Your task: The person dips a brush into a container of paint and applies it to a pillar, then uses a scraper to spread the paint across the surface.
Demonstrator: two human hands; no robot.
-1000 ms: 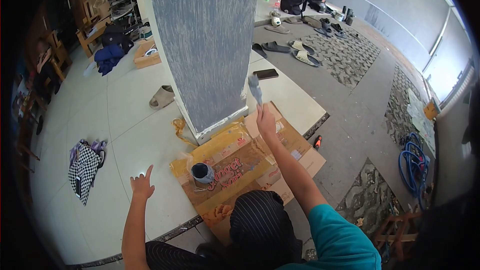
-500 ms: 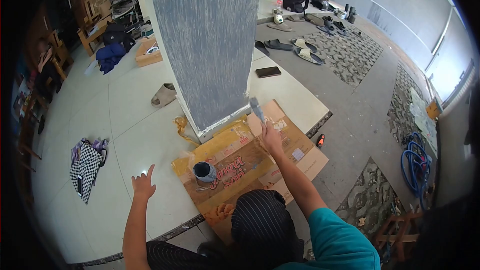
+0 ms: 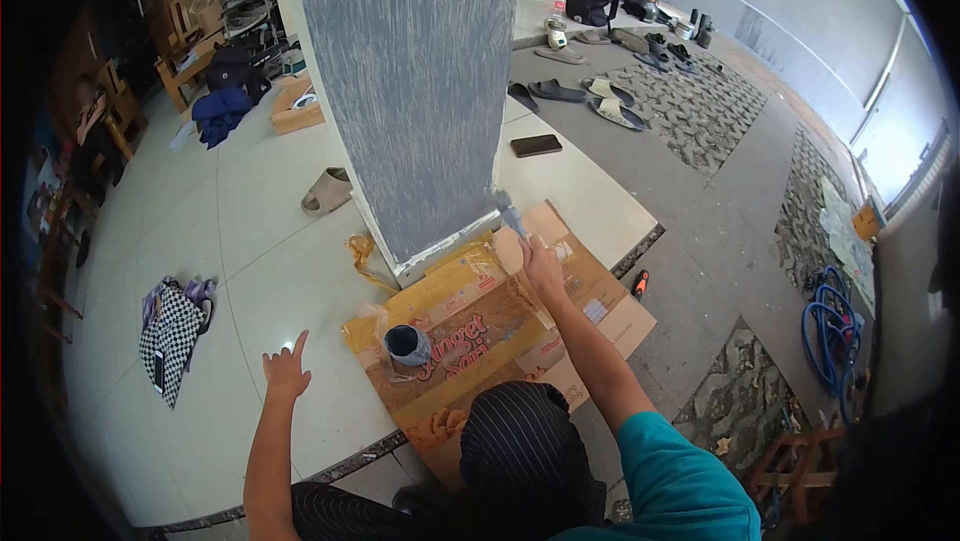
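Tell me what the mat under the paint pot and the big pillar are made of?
The mat looks like flattened brown cardboard: printed red letters, folded flaps. The pillar seems plastered masonry, matte with streaky grey paint. The right hand holds a brush at its lower edge; the paint pot looks like plastic.

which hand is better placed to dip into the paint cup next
Right, probably. The right hand already holds the brush at the pillar base, a short swing from the paint cup. The left hand is empty, spread over the floor tiles.
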